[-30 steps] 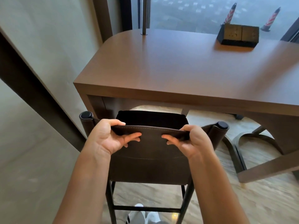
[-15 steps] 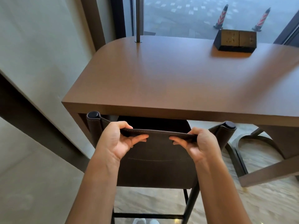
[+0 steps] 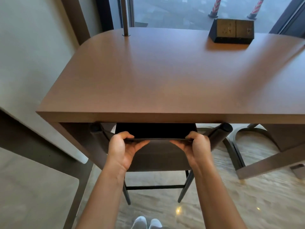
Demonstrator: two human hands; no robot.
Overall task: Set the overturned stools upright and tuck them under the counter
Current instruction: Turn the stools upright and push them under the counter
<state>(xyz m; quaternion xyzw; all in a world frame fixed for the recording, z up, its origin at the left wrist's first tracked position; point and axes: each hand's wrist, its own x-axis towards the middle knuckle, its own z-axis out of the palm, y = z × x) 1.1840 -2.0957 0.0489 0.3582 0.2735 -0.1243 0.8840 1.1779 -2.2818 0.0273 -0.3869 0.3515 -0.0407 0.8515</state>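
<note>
Under the counter point(image 3: 165, 83) edge, the stool point(image 3: 159, 156) stands upright, seat partly beneath. Left hand point(image 3: 121, 146) and right hand point(image 3: 196, 146) clamp its back, fingers curled over the top. Tucking step judged in hand; next move calls for a straight inward push.

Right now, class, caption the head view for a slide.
Left hand and right hand grip the upright stool, its seat under the counter.

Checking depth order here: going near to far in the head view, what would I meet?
White-clad feet → stool rung → left hand and right hand gripping the stool backrest → counter → socket box → striped cones outside.
</note>
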